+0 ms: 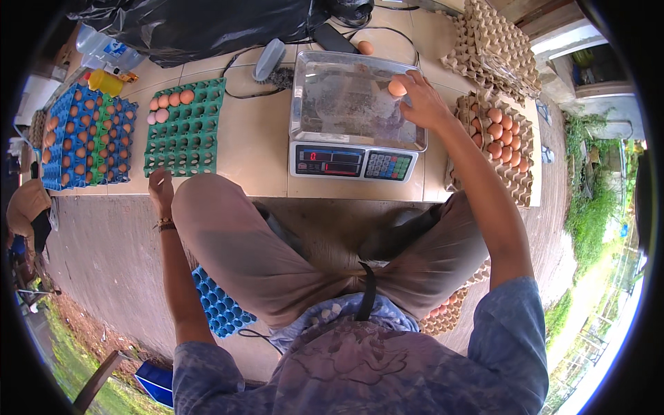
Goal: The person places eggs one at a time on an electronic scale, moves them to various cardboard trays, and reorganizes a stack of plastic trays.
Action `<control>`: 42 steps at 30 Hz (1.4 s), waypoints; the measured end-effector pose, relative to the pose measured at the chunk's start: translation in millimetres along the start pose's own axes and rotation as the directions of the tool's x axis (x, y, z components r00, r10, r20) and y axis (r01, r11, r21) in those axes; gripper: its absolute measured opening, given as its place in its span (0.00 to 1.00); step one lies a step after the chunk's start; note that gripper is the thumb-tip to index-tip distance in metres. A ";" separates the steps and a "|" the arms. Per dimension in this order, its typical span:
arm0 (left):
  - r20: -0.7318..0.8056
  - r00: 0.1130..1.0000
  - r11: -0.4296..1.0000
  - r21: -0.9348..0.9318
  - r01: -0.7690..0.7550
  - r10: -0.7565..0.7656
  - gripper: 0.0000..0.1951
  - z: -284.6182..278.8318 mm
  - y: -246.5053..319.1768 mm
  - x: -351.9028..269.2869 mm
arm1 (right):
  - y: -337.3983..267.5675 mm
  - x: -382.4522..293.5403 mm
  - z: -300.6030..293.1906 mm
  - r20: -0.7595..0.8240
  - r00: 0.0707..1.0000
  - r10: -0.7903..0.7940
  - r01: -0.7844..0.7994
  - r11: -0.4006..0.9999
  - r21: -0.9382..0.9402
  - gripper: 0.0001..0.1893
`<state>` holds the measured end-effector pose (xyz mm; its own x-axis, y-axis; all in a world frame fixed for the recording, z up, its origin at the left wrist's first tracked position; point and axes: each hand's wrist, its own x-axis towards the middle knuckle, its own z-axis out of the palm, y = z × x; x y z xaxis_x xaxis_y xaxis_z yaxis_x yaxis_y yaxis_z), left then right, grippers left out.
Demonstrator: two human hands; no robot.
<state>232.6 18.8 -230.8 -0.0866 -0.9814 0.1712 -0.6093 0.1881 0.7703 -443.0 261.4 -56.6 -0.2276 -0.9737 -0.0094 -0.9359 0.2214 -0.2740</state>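
Note:
My right hand [423, 101] is over the right side of the scale's metal pan [347, 104], with a brown egg [397, 88] between its thumb and fingertips. The digital scale [328, 165] has a lit display and a keypad facing me. To its left lies a green egg tray [181, 135] with several eggs [174, 98] in its far rows; the nearer cups hold none. My left hand [162, 191] is at this tray's front edge, beside my knee. Its fingers are partly hidden, so its grip is unclear.
Filled blue trays [85, 137] are stacked at far left. Cardboard trays [506, 140] with brown eggs stand at right, below stacked cardboard trays [493, 52]. A brush [270, 59], a loose egg [365, 47], cables and a black plastic bag [207, 26] lie behind the scale.

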 end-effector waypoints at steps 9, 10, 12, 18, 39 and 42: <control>-0.090 0.981 0.980 0.117 -0.161 0.172 0.13 17.3 61.7 23.4 | 18.7 25.5 52.7 -0.023 1.000 -0.013 0.013 0.999 -0.039 0.18; -0.083 0.987 0.979 0.163 -0.126 0.140 0.15 25.4 74.5 34.4 | 14.0 19.5 49.5 -0.097 0.995 -0.022 0.024 1.000 0.018 0.17; -0.069 0.977 0.958 0.221 -0.182 0.202 0.19 35.5 83.3 59.7 | 8.0 7.7 45.8 -0.203 0.976 0.079 -0.042 0.983 0.180 0.15; -0.119 0.959 0.882 0.435 -0.183 0.257 0.32 80.2 70.4 128.2 | 1.9 -45.4 -20.4 0.357 0.817 0.454 -0.539 0.376 0.754 0.09; 0.207 0.974 0.885 0.465 -0.020 -0.087 0.31 68.1 -8.2 225.2 | 167.6 -253.4 -75.0 -0.264 0.401 0.877 -0.699 0.479 0.531 0.26; 0.243 0.970 0.870 0.481 -0.104 -0.018 0.27 48.4 -18.6 234.2 | 163.8 -248.5 -61.1 -0.362 0.364 0.858 -0.722 0.505 0.473 0.27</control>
<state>185.5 -216.3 -234.8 -0.2646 -0.9643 0.0026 -0.9007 0.2481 0.3567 -556.2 542.9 -40.4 -0.9834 -0.1446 0.1093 -0.1812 0.7891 -0.5869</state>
